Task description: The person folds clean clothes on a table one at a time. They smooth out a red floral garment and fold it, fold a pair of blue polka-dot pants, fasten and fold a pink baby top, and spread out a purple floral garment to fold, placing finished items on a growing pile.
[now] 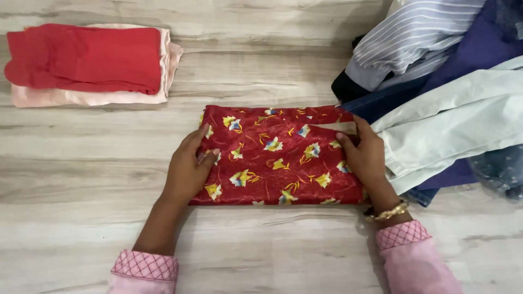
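A red cloth with yellow flowers lies folded into a flat, wide shape in the middle of the pale wooden floor. The left hand rests on the left end of the cloth. Its fingers lie close together and flat on the cloth, and the thumb bends in over the top. It is not pinching anything. The right hand rests on the right end of the cloth. Its fingers are also close together and press down flat, with the tips near a pale strip of the cloth at the far right corner. A gold bangle sits on the right wrist, and both arms wear pink sleeves with a criss-cross pattern at the cuffs. To the right of the cloth, touching its far right corner, is a loose pile of clothes. In it you can see a striped shirt, something dark purple, a pale green piece and some blue denim. Far off to the left, well apart from the hands, is a neat stack with a red folded cloth on top of a light pink folded cloth.
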